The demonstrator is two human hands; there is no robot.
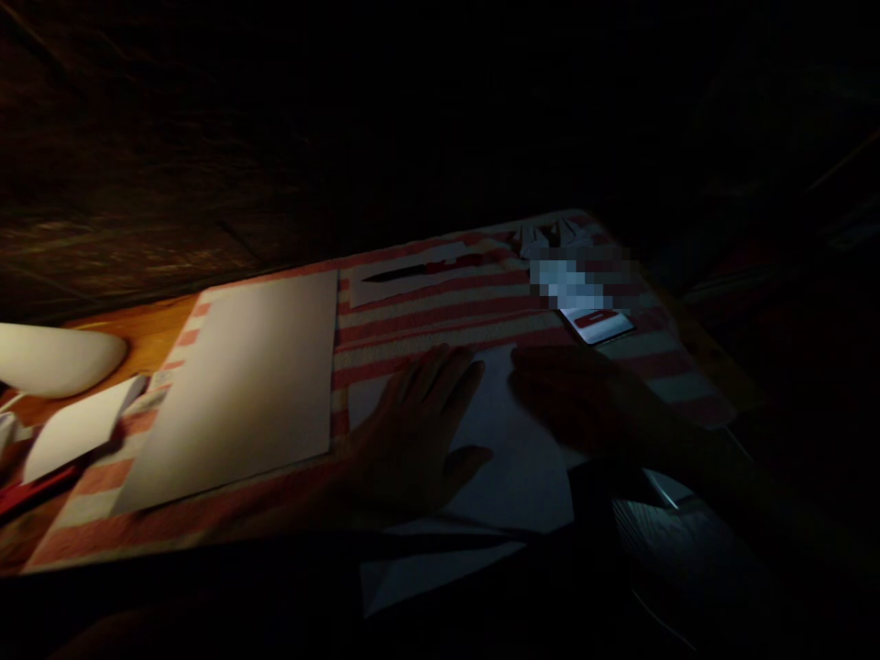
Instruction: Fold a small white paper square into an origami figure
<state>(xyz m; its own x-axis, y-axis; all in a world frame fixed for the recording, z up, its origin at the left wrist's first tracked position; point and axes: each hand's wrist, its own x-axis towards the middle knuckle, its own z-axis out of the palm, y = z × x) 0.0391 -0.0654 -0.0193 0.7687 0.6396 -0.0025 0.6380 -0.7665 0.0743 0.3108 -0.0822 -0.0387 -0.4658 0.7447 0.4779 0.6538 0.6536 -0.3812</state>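
Observation:
The scene is very dark. My left hand (pixel 412 426) lies flat, fingers stretched out, on a white sheet of paper (pixel 512 458) that rests on a red and white striped cloth (pixel 440 316). My right hand (pixel 584 394) presses on the same sheet from the right, fingers extended along what looks like a fold edge. The sheet's near corner (pixel 426 573) shows below my arms. Neither hand grips anything.
A stack of plain white sheets (pixel 247 385) lies to the left on the cloth. Behind it a knife with a red handle (pixel 426 268) rests on a paper strip. A lit phone (pixel 598 321) lies at the right. A white lamp shade (pixel 55 359) and a small card (pixel 75 426) are at the left.

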